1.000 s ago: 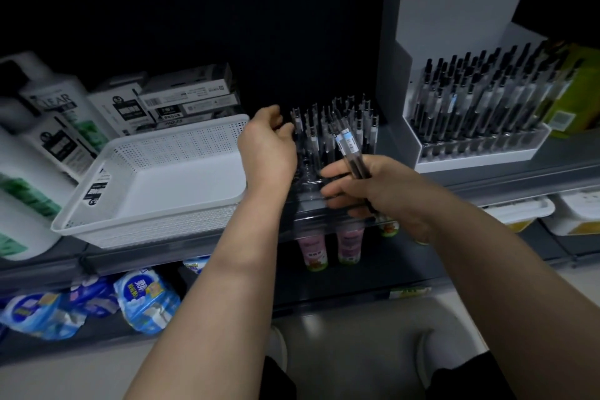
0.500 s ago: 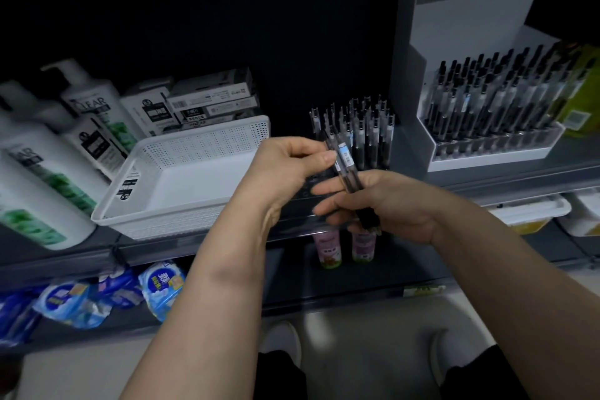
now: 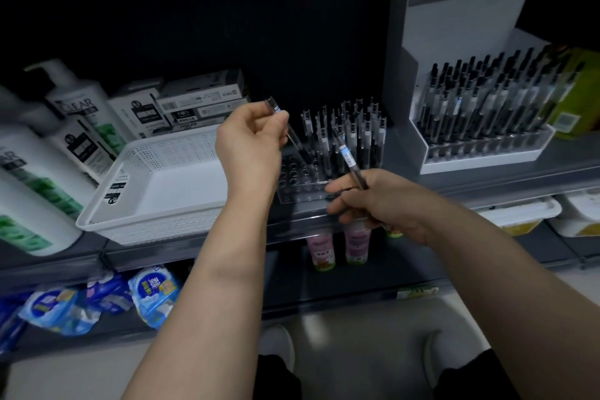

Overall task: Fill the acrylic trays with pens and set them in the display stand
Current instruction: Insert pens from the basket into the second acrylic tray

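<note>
Left hand [image 3: 250,143] pinches one pen [image 3: 293,136], tip over tray [image 3: 303,187]. Right hand [image 3: 378,201] grips spare pens [image 3: 349,159] beside it.

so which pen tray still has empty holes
The middle acrylic tray beside the white basket: its left holes are bare. The display stand's tray looks full.

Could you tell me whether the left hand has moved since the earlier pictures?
Yes. The left hand has pulled away from the pens in the right hand, up and back toward the acrylic tray, now holding one pen over its empty holes.
</note>
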